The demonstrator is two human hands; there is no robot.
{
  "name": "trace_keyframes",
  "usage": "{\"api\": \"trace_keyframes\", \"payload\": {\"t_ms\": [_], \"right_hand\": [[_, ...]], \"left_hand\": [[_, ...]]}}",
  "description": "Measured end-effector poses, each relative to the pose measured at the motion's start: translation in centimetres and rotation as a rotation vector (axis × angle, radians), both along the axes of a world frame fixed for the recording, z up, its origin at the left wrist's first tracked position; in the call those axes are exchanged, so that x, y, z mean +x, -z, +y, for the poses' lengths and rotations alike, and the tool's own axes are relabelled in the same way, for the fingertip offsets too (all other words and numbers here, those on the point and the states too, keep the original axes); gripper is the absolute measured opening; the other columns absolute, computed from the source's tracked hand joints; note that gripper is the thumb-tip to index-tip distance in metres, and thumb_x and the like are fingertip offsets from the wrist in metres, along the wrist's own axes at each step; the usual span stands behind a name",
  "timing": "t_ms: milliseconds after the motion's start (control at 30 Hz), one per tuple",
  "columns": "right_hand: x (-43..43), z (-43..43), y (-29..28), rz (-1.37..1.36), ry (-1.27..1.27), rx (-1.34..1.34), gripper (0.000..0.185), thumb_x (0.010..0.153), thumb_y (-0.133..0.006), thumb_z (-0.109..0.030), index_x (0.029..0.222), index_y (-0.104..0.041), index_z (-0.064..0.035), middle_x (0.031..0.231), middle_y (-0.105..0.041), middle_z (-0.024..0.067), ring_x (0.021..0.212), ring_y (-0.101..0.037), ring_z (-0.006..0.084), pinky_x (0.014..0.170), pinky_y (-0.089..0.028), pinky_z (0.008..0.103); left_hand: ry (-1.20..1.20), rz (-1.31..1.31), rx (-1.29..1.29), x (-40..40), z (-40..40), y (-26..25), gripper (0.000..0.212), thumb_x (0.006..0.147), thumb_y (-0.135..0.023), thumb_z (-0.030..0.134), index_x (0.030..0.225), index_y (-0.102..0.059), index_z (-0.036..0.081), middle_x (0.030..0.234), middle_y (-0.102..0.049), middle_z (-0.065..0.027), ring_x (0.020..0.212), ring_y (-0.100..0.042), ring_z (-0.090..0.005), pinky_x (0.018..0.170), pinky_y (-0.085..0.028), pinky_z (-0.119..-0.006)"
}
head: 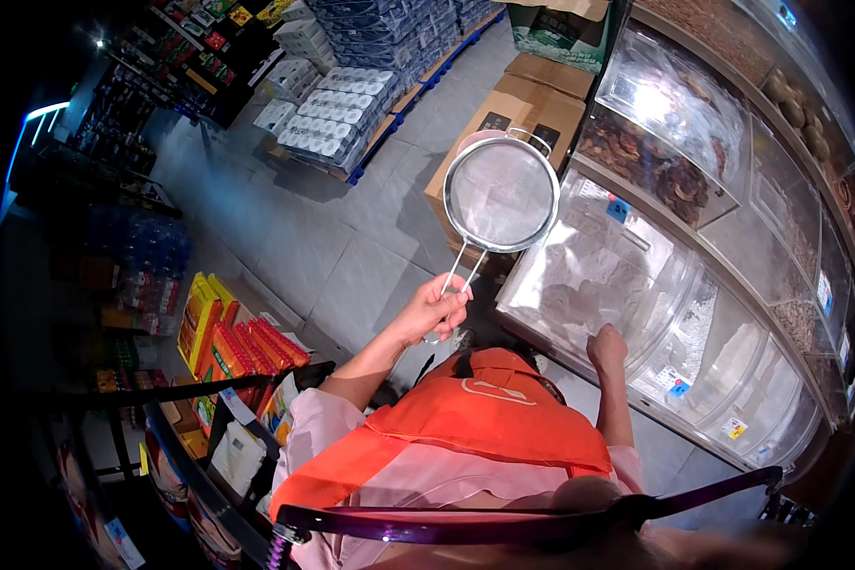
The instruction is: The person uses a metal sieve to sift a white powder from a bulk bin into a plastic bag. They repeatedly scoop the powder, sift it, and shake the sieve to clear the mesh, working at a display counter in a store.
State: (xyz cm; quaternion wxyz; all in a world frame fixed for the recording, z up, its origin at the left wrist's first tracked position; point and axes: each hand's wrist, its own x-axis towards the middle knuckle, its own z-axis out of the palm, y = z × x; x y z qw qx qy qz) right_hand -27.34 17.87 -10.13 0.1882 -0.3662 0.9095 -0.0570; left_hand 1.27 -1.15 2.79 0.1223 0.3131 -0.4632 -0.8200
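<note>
My left hand [438, 308] is closed around the wire handle of a round fine-mesh metal strainer [501, 194], held up over the floor and a cardboard box. Through the mesh a pinkish round shape shows faintly. My right hand [608, 347] is closed at the front edge of a clear plastic bin [577, 285] containing pale powder; whether its fingers grip the lid or a small clear thing cannot be told. A white and blue price tag [616, 208] sits on the bin's lid. I wear an orange apron [499, 413] over a pink shirt.
A cardboard box [470, 142] stands beside the bins. Clear bins of dried goods [641, 153] line the upper shelf at right. Wrapped paper rolls [335, 114] are stacked on a blue-edged pallet. Red and yellow packets [235, 342] fill a display at left. Grey floor tiles [306, 249] lie between.
</note>
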Motion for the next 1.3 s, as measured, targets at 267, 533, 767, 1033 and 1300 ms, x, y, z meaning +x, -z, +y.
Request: {"api": "trace_keyframes", "payload": {"t_ms": [267,533,767,1033,1300], "right_hand": [[-0.1,-0.2,0.1,-0.027,-0.002,0.046,0.027,0.072,-0.062,-0.022,0.083,-0.057,0.0019,0.085,-0.061,0.0234,0.081,-0.059,0.0384,0.07,-0.047,0.0445],[-0.3,0.1,1.0,-0.016,0.011,0.037,0.027,0.072,-0.061,-0.021,0.084,-0.056,0.002,0.085,-0.06,0.0239,0.081,-0.059,0.0384,0.07,-0.047,0.0445],[-0.1,-0.1,0.4,-0.022,0.003,0.035,0.027,0.072,-0.061,-0.021,0.084,-0.056,0.0018,0.085,-0.061,0.0236,0.081,-0.059,0.0382,0.07,-0.047,0.0445],[-0.3,0.1,0.8,-0.01,-0.006,0.04,0.027,0.072,-0.061,-0.022,0.083,-0.055,0.0021,0.084,-0.061,0.0236,0.08,-0.059,0.0383,0.07,-0.047,0.0446],[-0.4,0.3,1.0,-0.025,-0.004,0.016,0.027,0.072,-0.06,-0.021,0.084,-0.055,0.0025,0.083,-0.06,0.0247,0.08,-0.059,0.0391,0.07,-0.047,0.0449]], "left_hand": [[-0.19,-0.218,-0.409,-0.5,-6.0,3.4,0.016,0.091,-0.042,0.018,0.104,-0.049,0.01,0.059,-0.039,0.0044,0.044,-0.032,-0.0032,0.037,-0.029,-0.019],[-0.226,-0.31,-0.509,-0.5,-10.8,5.2,0.014,0.091,-0.044,0.016,0.101,-0.052,0.01,0.057,-0.038,0.0051,0.043,-0.029,-0.0028,0.037,-0.023,-0.019],[-0.236,-0.356,-0.771,-0.1,-13.3,7.5,0.015,0.089,-0.046,0.015,0.1,-0.054,0.008,0.057,-0.045,-0.0008,0.048,-0.044,-0.0093,0.043,-0.035,-0.026],[-0.321,-0.749,-1.681,-2.3,-13.0,5.8,0.034,0.079,-0.047,0.004,0.112,-0.053,0.01,0.073,-0.058,-0.0159,0.068,-0.06,-0.0336,0.059,-0.048,-0.041],[-0.19,-1.149,-1.917,-2.9,-13.2,9.4,0.038,0.076,-0.049,0.005,0.113,-0.051,0.009,0.071,-0.056,-0.0105,0.06,-0.061,-0.0244,0.05,-0.05,-0.036]]}}
